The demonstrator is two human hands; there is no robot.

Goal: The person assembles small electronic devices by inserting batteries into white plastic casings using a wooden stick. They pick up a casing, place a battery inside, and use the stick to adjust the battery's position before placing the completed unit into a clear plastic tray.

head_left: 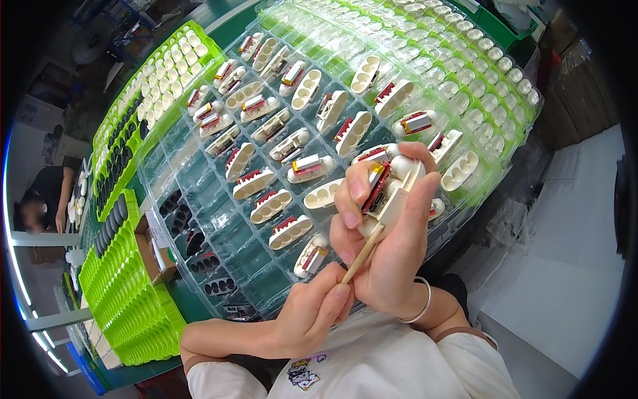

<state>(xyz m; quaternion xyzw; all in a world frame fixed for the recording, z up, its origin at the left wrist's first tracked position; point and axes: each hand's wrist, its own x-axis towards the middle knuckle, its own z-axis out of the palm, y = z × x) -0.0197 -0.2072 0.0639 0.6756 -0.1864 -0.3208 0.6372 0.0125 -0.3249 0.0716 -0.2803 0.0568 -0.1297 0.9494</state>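
Clear compartment tray point(219, 219), right hand point(389, 246) gripping one white casing point(399, 193), left hand point(309, 312) pinching one wooden stick point(362, 254)

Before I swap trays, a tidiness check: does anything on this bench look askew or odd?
The white shells lie at mixed angles in the clear tray, some cells bare. Nothing looks spilled or broken. The right hand holds one shell; the left hand holds a wooden stick.

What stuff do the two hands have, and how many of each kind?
white oval part, held in the right hand: 1
wooden stick, pinched in the left hand: 1
bracelet, on the right wrist: 1
Total: 3
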